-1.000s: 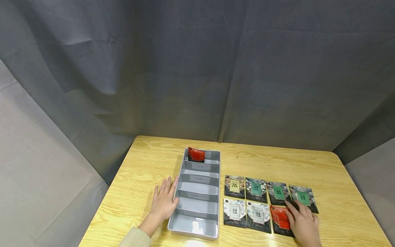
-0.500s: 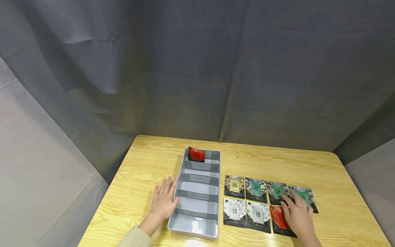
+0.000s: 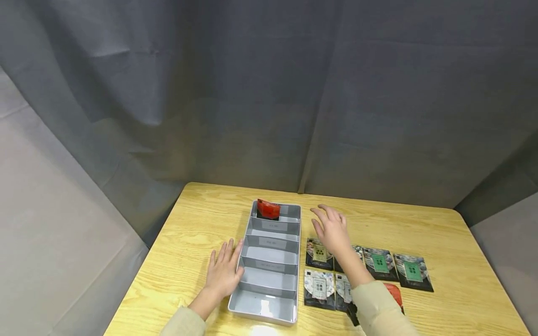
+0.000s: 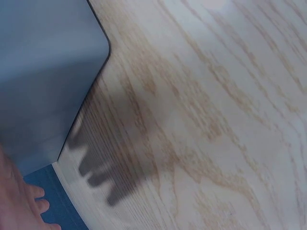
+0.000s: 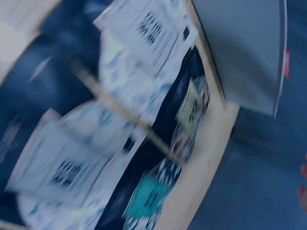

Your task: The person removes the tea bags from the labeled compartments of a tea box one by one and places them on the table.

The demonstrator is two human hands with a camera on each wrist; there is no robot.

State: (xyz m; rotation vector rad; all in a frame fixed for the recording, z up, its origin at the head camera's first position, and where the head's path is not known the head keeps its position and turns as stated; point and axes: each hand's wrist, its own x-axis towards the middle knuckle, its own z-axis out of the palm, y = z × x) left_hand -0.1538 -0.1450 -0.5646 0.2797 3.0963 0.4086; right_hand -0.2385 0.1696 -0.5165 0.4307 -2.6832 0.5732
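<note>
My left hand [image 3: 224, 273] lies with straight fingers against the left side of a grey compartment tray [image 3: 299, 270]. A red sachet [image 3: 268, 210] leans in the tray's far compartment; the other compartments hold nothing visible. My right hand [image 3: 333, 232] is over the table just right of the tray's far half, fingers slightly bent and holding nothing. Below it are a yellow-label sachet [image 3: 319, 254] and a white-label sachet [image 3: 319, 289]. Behind my right forearm, another white-label sachet [image 3: 344, 289], a teal-label one and a second red sachet [image 3: 394, 293] are partly hidden.
Two green-label sachets [image 3: 380, 263] lie at the right of the far row on the wooden table [image 3: 466, 280]. A grey curtain [image 3: 378, 116] hangs behind the table's far edge. The right wrist view is blurred by motion.
My right hand has left the sachets at the right and moved left and away, toward the tray's far end. The nearer red sachet is now partly behind the sleeve. My left hand has stayed put.
</note>
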